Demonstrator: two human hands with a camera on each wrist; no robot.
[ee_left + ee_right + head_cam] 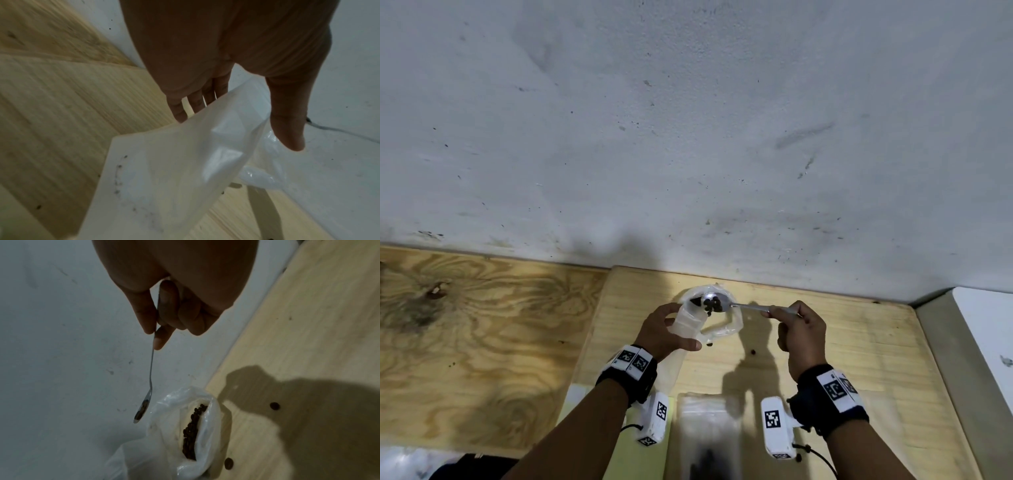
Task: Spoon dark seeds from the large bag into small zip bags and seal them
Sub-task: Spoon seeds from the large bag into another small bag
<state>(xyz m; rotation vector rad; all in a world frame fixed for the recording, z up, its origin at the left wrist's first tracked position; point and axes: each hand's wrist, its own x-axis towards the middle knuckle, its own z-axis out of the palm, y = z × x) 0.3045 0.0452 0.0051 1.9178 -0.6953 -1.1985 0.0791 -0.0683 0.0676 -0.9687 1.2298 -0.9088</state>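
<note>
My left hand (685, 327) grips a small translucent zip bag (688, 322) upright, thumb on the near side and fingers behind it. The left wrist view shows the small zip bag (174, 170) hanging from that left hand (236, 129), with a few dark specks inside. My right hand (777, 313) pinches the handle of a metal spoon (722, 303). Its bowl carries dark seeds and hovers beside the small bag's top, above the large bag (729, 329). In the right wrist view, the spoon (151, 369) hangs from my right hand (154, 335), and the large bag (205, 434) lies open with dark seeds (191, 431) inside.
The light wooden board (859, 359) butts against a white wall (688, 137). Loose seeds (752, 352) lie on it. A stack of clear zip bags (709, 421) lies between my wrists at the near edge. Darker plywood (482, 325) extends left; a white surface (989, 342) stands at the right.
</note>
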